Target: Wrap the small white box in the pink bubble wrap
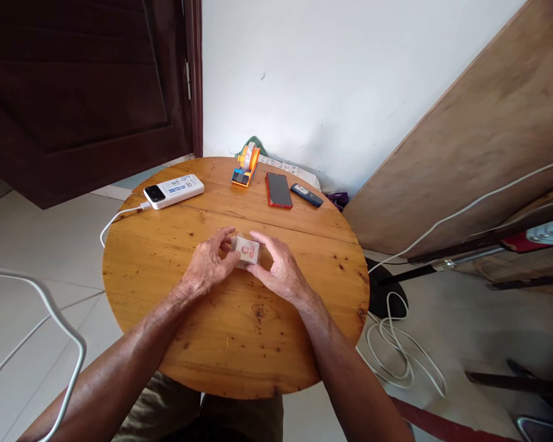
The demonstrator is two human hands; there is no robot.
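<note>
around the middle of the honey-brown, rounded wooden worktop [239,344], the bare-handed left grip [224,248] and bare-handed right grip [254,252] come in from either side, probably so both can steady one small object.

rest of the setup, by size:
- white, rectangular plastic power bank [177,189]: by the left rim, likely so its thin white cable [120,216] can drop off the edge.
- orange-and-blue plastic tape dispenser [247,164]: far rim, apparently parked within reach.
- black-screened, red-cased phone [279,190]: flat, face up, seemingly set aside.
- slim, dark blue, elongated device [306,195]: just right of the phone; type unclear.
- small, whitish, clear-wrapped rectangular pack [249,250] with red print: between the two grips. right grip narrow, thumb and forefinger pinching its right end; left grip narrow, thumb on its left end. edge hold presumably leaves the printed face uncovered. raised or resting: cannot tell.

tally: worktop 1, grips 2, power bank 1, tape dispenser 1, phone 1, device 1, pack 1.
</note>
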